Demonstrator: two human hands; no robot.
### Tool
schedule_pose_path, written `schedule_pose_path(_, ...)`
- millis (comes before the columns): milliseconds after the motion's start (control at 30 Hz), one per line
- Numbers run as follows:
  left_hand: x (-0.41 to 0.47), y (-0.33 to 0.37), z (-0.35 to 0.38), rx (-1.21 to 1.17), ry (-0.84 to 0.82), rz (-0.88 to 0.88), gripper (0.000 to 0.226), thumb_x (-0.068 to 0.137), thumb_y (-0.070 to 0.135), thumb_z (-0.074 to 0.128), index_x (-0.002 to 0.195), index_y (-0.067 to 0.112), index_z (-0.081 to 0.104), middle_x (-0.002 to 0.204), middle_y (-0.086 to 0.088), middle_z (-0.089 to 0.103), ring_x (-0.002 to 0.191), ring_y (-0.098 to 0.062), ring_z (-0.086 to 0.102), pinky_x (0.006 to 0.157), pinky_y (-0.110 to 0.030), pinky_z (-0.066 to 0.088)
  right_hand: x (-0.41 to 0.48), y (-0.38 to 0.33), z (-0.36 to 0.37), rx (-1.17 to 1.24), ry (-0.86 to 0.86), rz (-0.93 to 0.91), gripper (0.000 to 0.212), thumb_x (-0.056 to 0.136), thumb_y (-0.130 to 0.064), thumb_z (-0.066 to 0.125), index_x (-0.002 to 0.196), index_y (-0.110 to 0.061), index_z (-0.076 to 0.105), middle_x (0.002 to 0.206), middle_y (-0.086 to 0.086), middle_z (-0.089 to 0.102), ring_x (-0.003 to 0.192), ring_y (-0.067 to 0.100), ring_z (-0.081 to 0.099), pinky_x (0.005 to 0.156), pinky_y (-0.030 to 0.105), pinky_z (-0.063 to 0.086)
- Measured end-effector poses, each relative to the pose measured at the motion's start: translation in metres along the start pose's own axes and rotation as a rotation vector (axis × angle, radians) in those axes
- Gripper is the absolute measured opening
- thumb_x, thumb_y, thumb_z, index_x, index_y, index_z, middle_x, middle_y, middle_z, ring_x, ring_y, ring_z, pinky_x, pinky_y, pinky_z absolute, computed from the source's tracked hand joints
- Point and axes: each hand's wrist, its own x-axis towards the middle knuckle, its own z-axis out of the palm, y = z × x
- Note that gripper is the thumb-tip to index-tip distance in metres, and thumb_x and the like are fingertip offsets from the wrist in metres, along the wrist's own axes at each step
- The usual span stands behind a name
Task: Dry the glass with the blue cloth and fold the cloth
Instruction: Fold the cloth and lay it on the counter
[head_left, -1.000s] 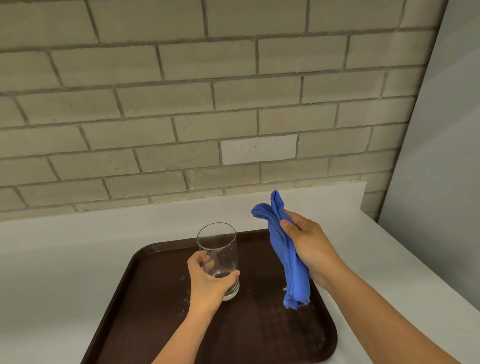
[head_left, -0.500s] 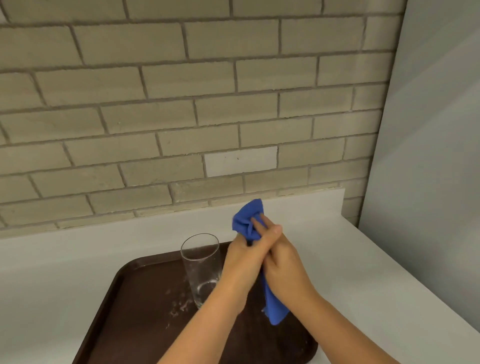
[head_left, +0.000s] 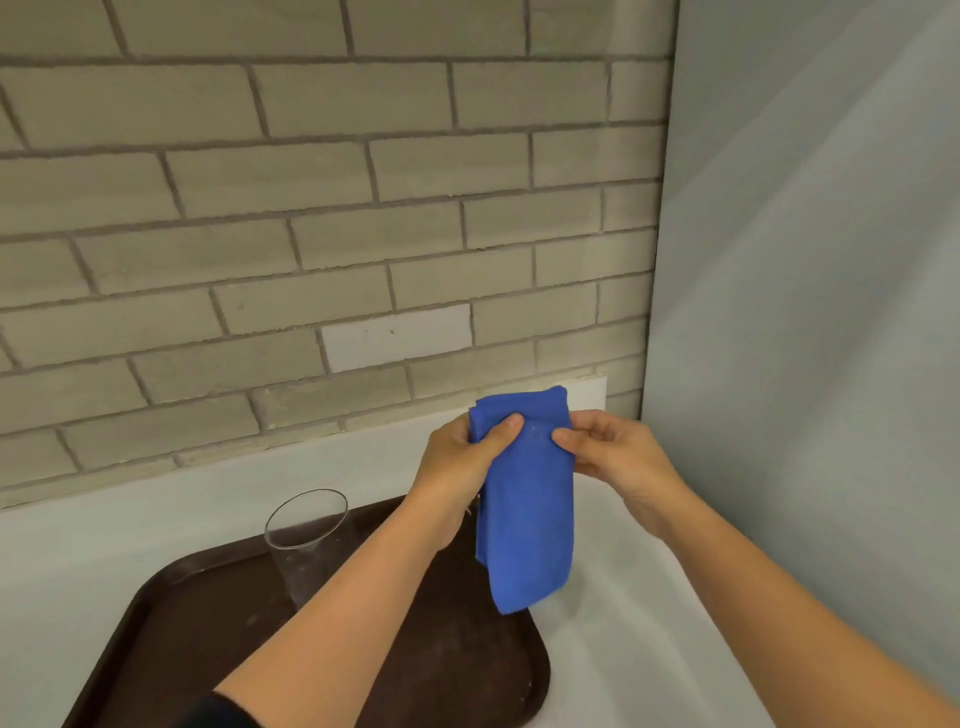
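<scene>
Plain blue cloth (head_left: 527, 514), clear glass (head_left: 306, 540), dark brown, perhaps speckled tray (head_left: 171, 639), beige brick wall (head_left: 311, 234).

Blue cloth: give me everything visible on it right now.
The blue cloth looks like soft, matte fabric, folded into a narrow vertical strip. It hangs in the air over the right end of the brown tray, not touching it. The left hand and right hand pinch its upper corners, thumbs on the near face. Its lower end hangs free.
</scene>
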Motion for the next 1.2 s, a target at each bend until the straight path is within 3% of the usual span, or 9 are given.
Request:
schedule_pose_path(100, 0.007, -0.004, 0.002, 0.05, -0.009, 0.046, 0.008, 0.077, 0.024, 0.069, 0.085, 0.026, 0.067, 0.094, -0.001, 0.072, 0.087, -0.016, 0.068, 0.065, -0.022, 0.056, -0.001, -0.001, -0.019, -0.058, -0.033, -0.031, 0.006, 0.078, -0.01, 0.064, 0.078, -0.016, 0.066, 0.074, -0.002, 0.071, 0.068, 0.008, 0.068, 0.057, 0.016, 0.054)
schedule_pose_path(267, 0.009, -0.015, 0.006, 0.126, -0.113, 0.052, 0.009, 0.079, 0.012, 0.068, 0.081, 0.019, 0.062, 0.077, 0.004, 0.067, 0.06, 0.003, 0.067, 0.05, -0.012, 0.052, -0.004, 0.008, -0.042, -0.176, -0.089, 0.0, 0.005, 0.08, -0.012, 0.063, 0.08, -0.017, 0.064, 0.08, 0.001, 0.069, 0.069, 0.007, 0.067, 0.063, 0.019, 0.057)
schedule_pose_path(467, 0.014, -0.026, 0.007, 0.135, -0.254, -0.116, 0.011, 0.082, 0.026, 0.064, 0.09, 0.018, 0.064, 0.076, 0.001, 0.072, 0.064, -0.008, 0.071, 0.058, -0.022, 0.058, -0.003, 0.014, -0.06, -0.269, -0.14, 0.087, 0.014, 0.081, -0.02, 0.062, 0.088, -0.008, 0.064, 0.076, 0.004, 0.067, 0.066, 0.018, 0.059, 0.056, 0.022, 0.053)
schedule_pose_path(600, 0.029, -0.048, 0.014, 0.116, -0.214, -0.241, 0.011, 0.086, 0.026, 0.059, 0.093, 0.018, 0.061, 0.08, -0.005, 0.07, 0.059, -0.011, 0.071, 0.053, -0.024, 0.057, 0.008, 0.03, -0.064, -0.29, -0.13, 0.164, 0.011, 0.083, -0.018, 0.059, 0.073, -0.014, 0.062, 0.062, -0.004, 0.06, 0.051, 0.006, 0.055, 0.047, 0.018, 0.047)
schedule_pose_path(700, 0.047, -0.077, 0.021, 0.181, -0.144, -0.321, 0.006, 0.088, 0.022, 0.056, 0.092, 0.017, 0.055, 0.079, -0.007, 0.067, 0.052, -0.011, 0.069, 0.048, -0.024, 0.056, 0.021, 0.056, -0.062, -0.378, -0.139, 0.25, 0.016, 0.086, -0.018, 0.056, 0.071, -0.015, 0.056, 0.066, 0.0, 0.058, 0.052, 0.005, 0.055, 0.048, 0.018, 0.047)
schedule_pose_path(767, 0.061, -0.097, 0.022, 0.275, -0.076, -0.323, 0.005, 0.088, 0.019, 0.056, 0.087, 0.015, 0.054, 0.075, -0.006, 0.062, 0.049, -0.012, 0.064, 0.045, -0.024, 0.053, 0.031, 0.077, -0.06, -0.46, -0.13, 0.298, 0.017, 0.087, -0.019, 0.053, 0.071, -0.015, 0.053, 0.075, 0.005, 0.058, 0.063, 0.014, 0.056, 0.054, 0.024, 0.048)
schedule_pose_path(867, 0.093, -0.122, 0.023, 0.381, 0.012, -0.292, 0.005, 0.085, 0.012, 0.059, 0.081, 0.01, 0.056, 0.073, -0.008, 0.057, 0.062, -0.021, 0.057, 0.059, -0.031, 0.047, 0.056, 0.104, -0.059, -0.597, -0.101, 0.323, 0.017, 0.087, -0.023, 0.05, 0.07, -0.018, 0.05, 0.079, 0.005, 0.058, 0.073, 0.018, 0.054, 0.066, 0.03, 0.045)
schedule_pose_path(1033, 0.134, -0.137, 0.019, 0.538, 0.048, -0.285, 0.006, 0.084, 0.015, 0.06, 0.08, 0.012, 0.063, 0.076, -0.009, 0.064, 0.075, -0.026, 0.064, 0.07, -0.035, 0.053, 0.092, 0.133, -0.059, -0.697, -0.06, 0.3, 0.027, 0.084, -0.025, 0.051, 0.059, -0.02, 0.046, 0.063, -0.007, 0.051, 0.061, 0.01, 0.047, 0.062, 0.025, 0.037)
schedule_pose_path(1200, 0.149, -0.149, 0.018, 0.539, 0.069, -0.272, 0.011, 0.082, 0.011, 0.061, 0.072, 0.015, 0.062, 0.073, -0.008, 0.064, 0.06, -0.021, 0.061, 0.056, -0.031, 0.055, 0.107, 0.15, -0.058, -0.781, -0.036, 0.339, 0.022, 0.082, -0.029, 0.052, 0.063, -0.017, 0.053, 0.064, -0.007, 0.055, 0.063, 0.011, 0.05, 0.059, 0.026, 0.038)
